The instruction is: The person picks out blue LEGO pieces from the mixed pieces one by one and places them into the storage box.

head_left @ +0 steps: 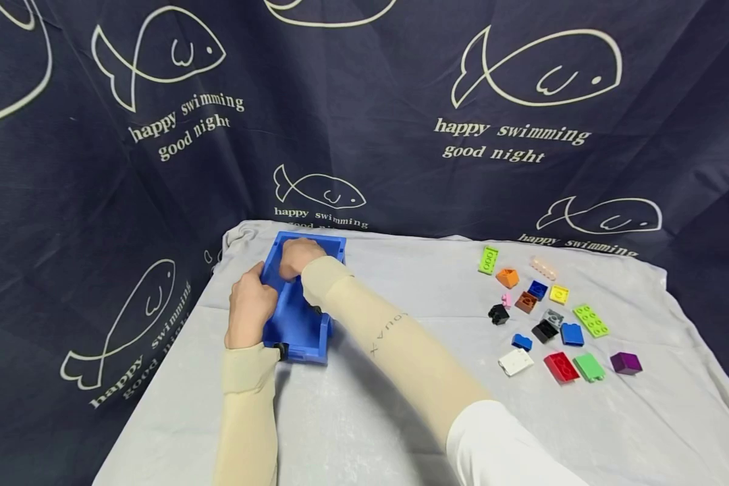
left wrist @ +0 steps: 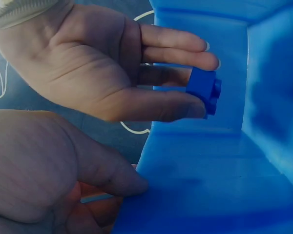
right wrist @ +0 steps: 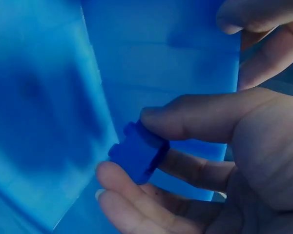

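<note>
Right grip (head_left: pixel 300 258) pinching blue brick (right wrist: pixel 137 155) inside blue bin (head_left: pixel 298 317), left grip (head_left: pixel 251 307) clasping its side, loose bricks (head_left: pixel 545 331) to its right

blue bin (head_left: pixel 294 317): open-topped, stood L part of desk (head_left: pixel 419 290), L wall gripped by L hand (head_left: pixel 251 307) | blue brick (right wrist: pixel 138 153): sm., studded, was pinched by R hand (head_left: pixel 300 257), studs twd bin int., in or just over it (unclear)

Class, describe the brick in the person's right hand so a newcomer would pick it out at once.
On the cloth-covered table, find the big blue bin at the left. There, the right hand pinches a small brick. Its studs and darker blue set it apart from the bin's smooth walls.
</note>
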The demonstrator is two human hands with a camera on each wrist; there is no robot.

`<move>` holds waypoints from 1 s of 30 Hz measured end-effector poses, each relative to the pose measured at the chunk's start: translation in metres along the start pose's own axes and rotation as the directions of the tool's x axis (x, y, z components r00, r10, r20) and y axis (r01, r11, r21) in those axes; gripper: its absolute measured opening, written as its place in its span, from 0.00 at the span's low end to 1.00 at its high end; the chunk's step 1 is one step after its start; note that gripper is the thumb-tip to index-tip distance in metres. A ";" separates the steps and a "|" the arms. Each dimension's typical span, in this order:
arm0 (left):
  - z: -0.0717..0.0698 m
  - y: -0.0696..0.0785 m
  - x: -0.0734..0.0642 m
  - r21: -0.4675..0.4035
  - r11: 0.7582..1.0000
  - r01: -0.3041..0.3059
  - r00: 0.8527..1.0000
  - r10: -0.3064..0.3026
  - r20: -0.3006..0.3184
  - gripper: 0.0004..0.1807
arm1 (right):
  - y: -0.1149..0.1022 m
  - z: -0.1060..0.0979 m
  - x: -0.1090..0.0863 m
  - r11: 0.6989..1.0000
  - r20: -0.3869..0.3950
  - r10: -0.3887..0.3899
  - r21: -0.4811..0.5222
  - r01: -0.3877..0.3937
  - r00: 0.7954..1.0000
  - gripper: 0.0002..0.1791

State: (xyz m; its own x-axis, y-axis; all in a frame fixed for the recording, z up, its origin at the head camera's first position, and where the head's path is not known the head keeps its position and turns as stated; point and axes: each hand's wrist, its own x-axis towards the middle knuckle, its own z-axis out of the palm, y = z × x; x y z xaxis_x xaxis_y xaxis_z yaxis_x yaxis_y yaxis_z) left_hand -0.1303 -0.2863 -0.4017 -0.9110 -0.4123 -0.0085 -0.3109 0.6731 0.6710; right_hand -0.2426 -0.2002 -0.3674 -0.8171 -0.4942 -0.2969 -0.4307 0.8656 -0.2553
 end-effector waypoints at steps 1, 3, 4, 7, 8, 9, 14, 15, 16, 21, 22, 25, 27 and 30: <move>0.000 0.000 0.000 -0.002 1.000 0.003 1.000 -0.003 -0.002 0.36 | 0.001 0.000 0.000 1.000 -0.017 0.004 0.004 -0.004 1.000 0.18; 0.001 0.000 0.000 -0.005 1.000 0.007 1.000 -0.007 -0.006 0.36 | 0.003 0.000 -0.001 1.000 -0.046 0.004 0.013 -0.003 0.999 0.16; 0.001 0.001 0.000 -0.005 1.000 0.005 1.000 -0.005 -0.006 0.36 | 0.003 0.000 -0.001 1.000 -0.052 0.005 0.015 -0.004 0.999 0.15; 0.001 0.001 0.001 -0.009 1.000 0.008 1.000 -0.008 -0.008 0.36 | 0.003 0.000 0.001 1.000 -0.053 0.010 0.025 -0.009 0.999 0.15; 0.001 0.001 0.001 -0.009 1.000 0.007 1.000 -0.007 -0.008 0.36 | 0.003 0.000 0.002 1.000 -0.051 0.013 0.025 -0.011 0.999 0.15; 0.001 0.001 0.001 -0.008 1.000 0.006 1.000 -0.006 -0.007 0.36 | 0.003 0.000 0.002 1.000 -0.050 0.016 0.026 -0.015 0.999 0.15; 0.001 0.001 -0.001 -0.007 1.000 0.011 1.000 -0.011 -0.001 0.36 | 0.003 0.002 0.003 0.999 -0.044 0.022 0.028 -0.021 0.999 0.16; 0.001 0.001 -0.001 -0.006 1.000 0.011 1.000 -0.011 0.000 0.36 | 0.003 0.002 0.003 0.999 -0.043 0.022 0.027 -0.021 0.999 0.16; 0.001 0.000 -0.001 -0.005 1.000 0.013 1.000 -0.013 0.002 0.36 | 0.003 0.002 0.003 0.999 -0.042 0.022 0.024 -0.021 0.999 0.16; 0.000 0.000 -0.002 -0.003 1.000 0.011 1.000 -0.011 0.002 0.36 | 0.002 0.002 0.000 0.999 -0.053 0.023 0.028 -0.022 0.998 0.18; 0.000 0.000 -0.002 -0.005 1.000 0.013 1.000 -0.013 0.001 0.36 | 0.002 0.002 0.000 0.999 -0.057 0.022 0.033 -0.020 0.998 0.19; -0.001 0.000 -0.001 -0.006 1.000 0.017 1.000 -0.017 0.004 0.36 | 0.000 0.002 0.001 0.999 -0.067 0.027 0.048 -0.024 0.997 0.23; -0.001 0.000 -0.001 -0.005 1.000 0.017 1.000 -0.017 0.009 0.36 | -0.001 0.002 0.001 0.998 -0.063 0.036 0.053 -0.033 0.997 0.24; -0.001 0.000 -0.002 -0.007 1.000 0.019 1.000 -0.019 0.018 0.36 | -0.001 0.002 0.001 0.998 -0.063 0.046 0.053 -0.043 0.997 0.24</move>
State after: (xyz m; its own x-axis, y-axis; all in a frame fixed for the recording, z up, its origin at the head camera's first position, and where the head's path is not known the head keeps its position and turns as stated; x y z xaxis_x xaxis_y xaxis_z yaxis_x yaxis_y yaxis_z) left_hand -0.1288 -0.2860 -0.4007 -0.9098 -0.4136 -0.0343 -0.3259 0.6609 0.6760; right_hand -0.2423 -0.2018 -0.3693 -0.8586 -0.4478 -0.2498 -0.3744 0.8803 -0.2912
